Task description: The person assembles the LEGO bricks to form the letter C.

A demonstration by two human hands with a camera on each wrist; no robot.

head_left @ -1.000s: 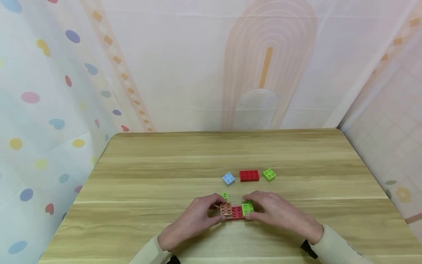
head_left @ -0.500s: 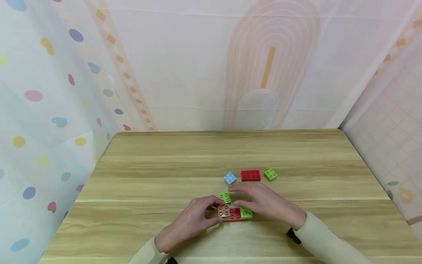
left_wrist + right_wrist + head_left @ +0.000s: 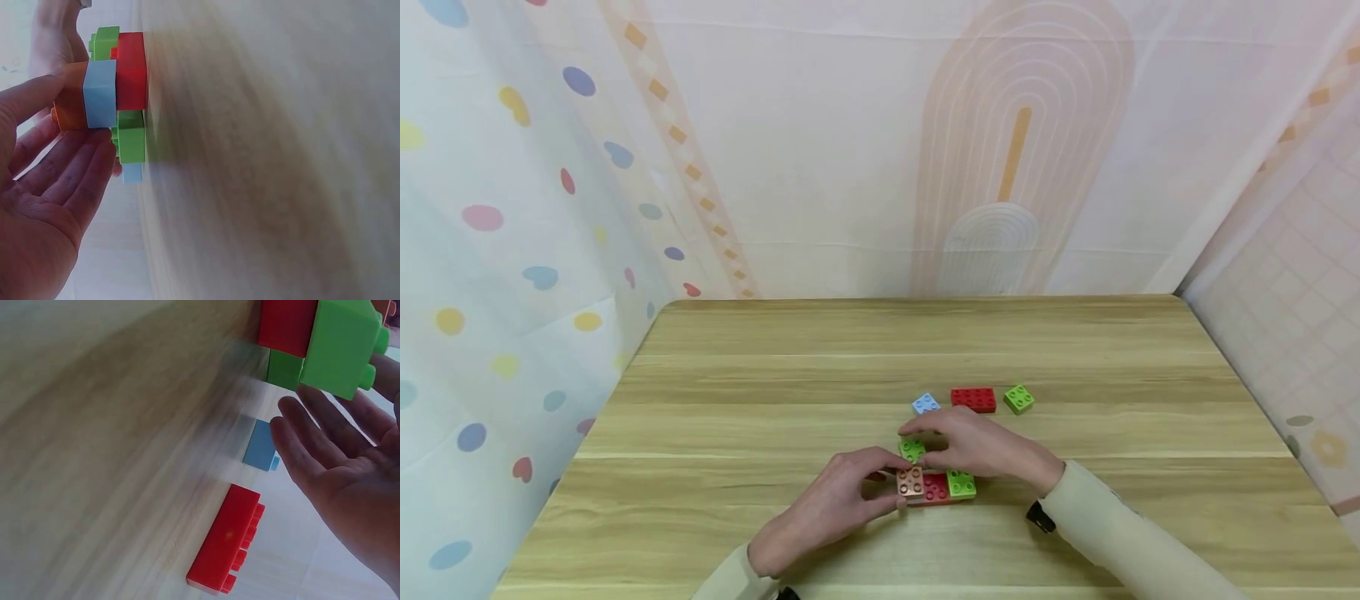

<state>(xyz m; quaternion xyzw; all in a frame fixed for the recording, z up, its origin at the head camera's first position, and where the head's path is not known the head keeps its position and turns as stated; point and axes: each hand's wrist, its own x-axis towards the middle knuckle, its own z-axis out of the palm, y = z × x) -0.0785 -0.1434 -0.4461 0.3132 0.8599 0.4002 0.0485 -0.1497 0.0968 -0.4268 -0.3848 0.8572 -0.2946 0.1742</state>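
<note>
White cloth (image 3: 535,250) with coloured spots hangs at the far left of my head feed, beside the wood-grain bench (image 3: 737,400). Next along comes the left hand (image 3: 838,496), of the 2 hands the one that has a grasp: thumb and fingers pinch the orange-brown brick (image 3: 910,481). From the left wrist I see that brick sitting on a pale blue brick (image 3: 100,94), which sits on the left end of the red base brick (image 3: 935,487). Just behind that end is the loose green brick (image 3: 912,450), 4 studs up; I can't tell whether it touches the base. Farther back, the light blue brick (image 3: 926,403) lies turned at an angle, partly covered by the fingers in front. On the base's right end sits the green end brick (image 3: 962,484). Reaching in over the bench is the right hand (image 3: 981,446), fingers loosely extended around the loose green brick, not clenched; whether they make contact I can't tell. Behind it lies the long red brick (image 3: 973,400), 8 studs up, and right of that the far green brick (image 3: 1018,399), set askew.
</note>
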